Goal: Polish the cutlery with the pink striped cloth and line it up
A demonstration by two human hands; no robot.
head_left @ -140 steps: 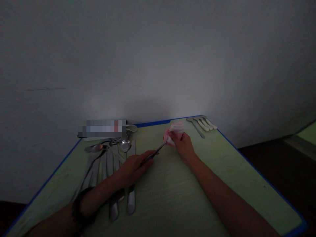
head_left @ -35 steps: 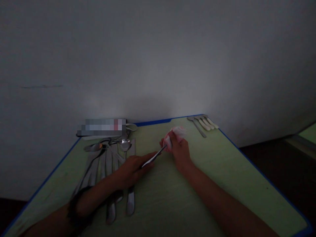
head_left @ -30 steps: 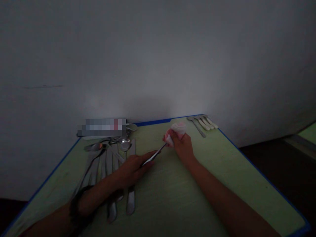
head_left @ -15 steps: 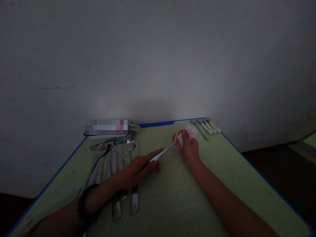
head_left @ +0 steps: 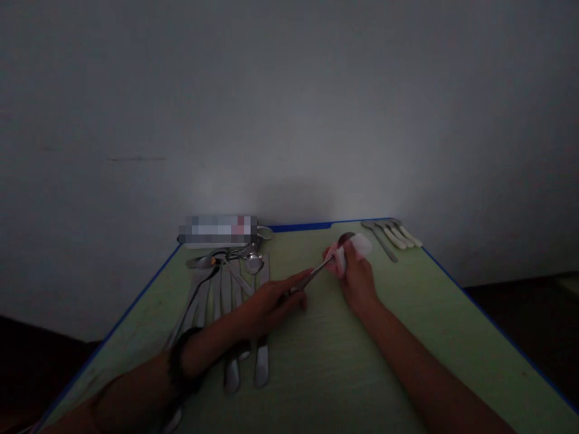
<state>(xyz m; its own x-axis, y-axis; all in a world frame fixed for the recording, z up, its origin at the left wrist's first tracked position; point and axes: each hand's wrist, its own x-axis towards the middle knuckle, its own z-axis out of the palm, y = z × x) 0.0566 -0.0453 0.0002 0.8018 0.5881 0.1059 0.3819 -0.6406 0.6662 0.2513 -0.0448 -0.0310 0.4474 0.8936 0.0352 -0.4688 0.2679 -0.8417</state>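
Observation:
My left hand (head_left: 278,301) grips the handle end of a metal spoon (head_left: 319,267), held slanting up to the right over the table. My right hand (head_left: 357,277) is closed around a pink and white cloth (head_left: 335,260), perhaps tissue, wrapped about the spoon near its bowl. The dark rounded bowl shows just beyond the right fingers. Under and beside my left forearm lie several table knives (head_left: 262,361) in a loose row. A spoon (head_left: 253,260) and other cutlery lie across their far ends, partly overlapping.
Several forks or spoons with white handles (head_left: 398,236) lie at the far right corner, beside an all-metal piece (head_left: 382,241). A blurred-out box (head_left: 218,230) sits at the far left. The green table (head_left: 335,374) has a blue edge and meets a grey wall (head_left: 289,108).
The spoon's bowl now shows beyond the cloth, where it was hidden before. The whole table has shifted slightly right in the view. Both hands keep their hold.

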